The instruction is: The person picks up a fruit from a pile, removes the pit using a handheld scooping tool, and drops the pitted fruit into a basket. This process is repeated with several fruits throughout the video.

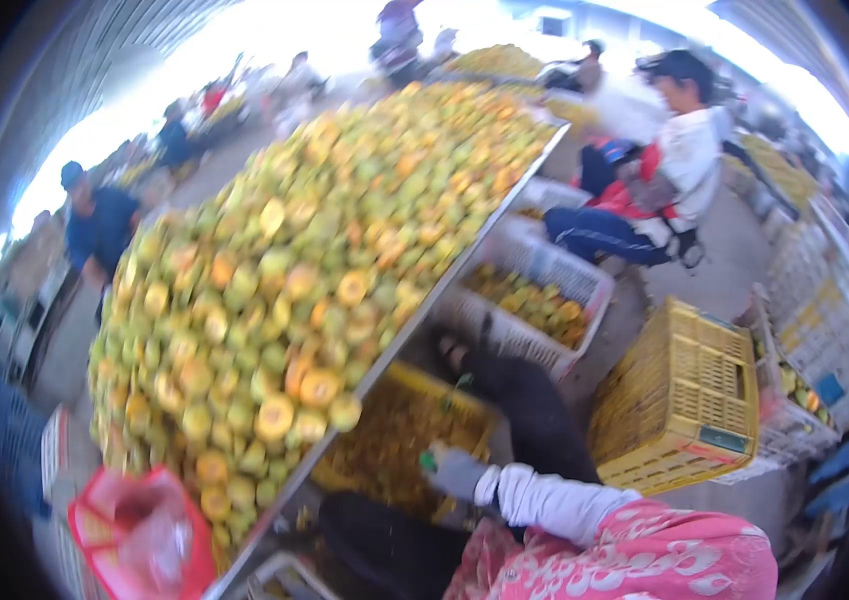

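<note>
My right hand, in a grey glove with a white sleeve behind it, is low between my legs. Its fingers are closed around a small green thing, too blurred to name. Below the hand, a yellow crate holds brownish scraps. Beside it rises a big heap of round green and orange fruit, several cut open to show orange flesh, on a table with a metal edge. My left hand is not in view.
A white crate of fruit stands beyond my leg. A yellow crate is at the right. A red bag hangs at the table's near corner. A seated person and a person in dark clothes are nearby.
</note>
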Demonstrator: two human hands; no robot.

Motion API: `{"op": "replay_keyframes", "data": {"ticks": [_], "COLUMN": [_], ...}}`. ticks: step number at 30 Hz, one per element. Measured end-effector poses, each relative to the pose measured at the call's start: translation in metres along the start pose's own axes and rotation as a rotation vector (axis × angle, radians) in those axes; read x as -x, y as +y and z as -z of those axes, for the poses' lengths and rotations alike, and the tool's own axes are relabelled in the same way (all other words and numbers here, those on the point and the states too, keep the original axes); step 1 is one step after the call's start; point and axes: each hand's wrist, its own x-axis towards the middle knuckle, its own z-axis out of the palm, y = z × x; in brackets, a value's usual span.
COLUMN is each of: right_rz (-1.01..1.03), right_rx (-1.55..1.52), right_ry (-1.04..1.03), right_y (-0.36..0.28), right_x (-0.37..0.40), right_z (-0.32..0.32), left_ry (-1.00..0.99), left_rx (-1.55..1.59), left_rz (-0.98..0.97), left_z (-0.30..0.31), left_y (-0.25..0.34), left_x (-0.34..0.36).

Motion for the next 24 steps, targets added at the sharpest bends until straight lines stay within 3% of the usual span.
{"op": "replay_keyframes", "data": {"ticks": [2,3,4,6,8,9,10,12,13,16,17,21,23,24], "right_rz": [0.138,0.095,0.057,-0.013,-0.209,-0.367,-0.283,-0.232,-0.088,-0.116,-0.243,-0.392,-0.301,-0.302], "right_rx": [0.039,0.014,-0.018,-0.08,-0.29,-0.6,-0.797,-1.051,-1.167,-1.241,-1.114,-1.083,-0.946,-0.948], "right_ry": [-0.065,-0.095,-0.139,-0.158,-0.232,-0.2,-0.029,0.129,0.165,0.081,0.057,-0.085,-0.208,-0.209], "right_y": [-0.001,0.002,-0.007,-0.019,-0.013,-0.032,-0.028,-0.072,-0.072,-0.051,-0.046,-0.035,-0.049,-0.052], "right_x": [-0.002,-0.003,0.002,0.012,0.007,0.006,-0.008,-0.022,-0.027,-0.033,-0.027,0.004,0.018,0.021], "right_z": [0.003,0.005,0.014,0.044,0.074,0.104,0.111,0.174,0.188,0.189,0.18,0.138,0.127,0.116], "left_ry": [-0.087,-0.105,-0.255,-0.14,-0.303,-0.365,-0.37,-0.42,-0.363,-0.205,-0.329,-0.32,-0.262,-0.262], "left_rx": [0.352,0.328,0.723,0.23,0.073,-0.014,-0.01,0.021,0.087,0.344,0.485,0.348,1.207,1.204], "left_rz": [-0.159,-0.247,-0.1,-0.354,-0.217,-0.133,-0.141,-0.088,-0.102,-0.11,-0.044,0.032,0.371,0.371], "left_z": [-0.024,-0.031,-0.122,-0.143,-0.15,-0.143,-0.139,-0.135,-0.143,-0.167,-0.156,-0.134,-0.109,-0.106], "left_y": [0.062,0.097,0.061,0.108,0.146,0.164,0.171,0.174,0.165,0.142,0.145,0.158,0.175,0.172], "left_x": [-0.027,-0.037,-0.05,-0.074,-0.088,-0.093,-0.095,-0.096,-0.094,-0.091,-0.089,-0.07,-0.047,-0.039]}}
